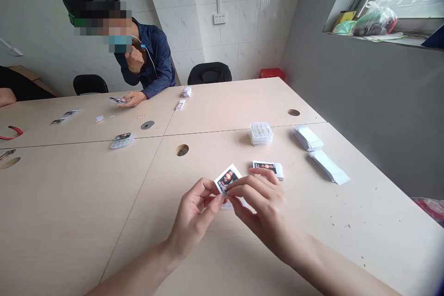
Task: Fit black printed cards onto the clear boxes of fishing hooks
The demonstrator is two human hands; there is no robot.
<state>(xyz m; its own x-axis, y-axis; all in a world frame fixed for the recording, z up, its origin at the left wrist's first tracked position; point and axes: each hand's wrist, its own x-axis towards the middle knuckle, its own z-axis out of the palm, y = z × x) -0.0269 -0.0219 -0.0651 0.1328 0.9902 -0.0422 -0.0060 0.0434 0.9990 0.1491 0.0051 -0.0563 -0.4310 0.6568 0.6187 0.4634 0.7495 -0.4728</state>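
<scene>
My left hand (194, 217) and my right hand (258, 199) meet above the pale wooden table (86, 203), both pinching a small square printed packet (227, 180). It is black with a white border and a red-and-yellow emblem. Fingers hide its lower corner, and a white sheet edge (233, 204) shows beneath it. Just beyond my right hand's fingertips lies a stack of similar black printed packets (267, 169). Farther back stand a pile of clear plastic trays (261, 133) and two stacks of white paper slips (307, 138) (329, 166).
Across the table, a co-worker in a navy jacket (152, 58) holds a card (117, 100) near scattered packets (121, 140). The tabletop has round cable holes (182, 150). Red-handled pliers (12, 132) lie at the left edge. A grey wall (360, 101) bounds the right side.
</scene>
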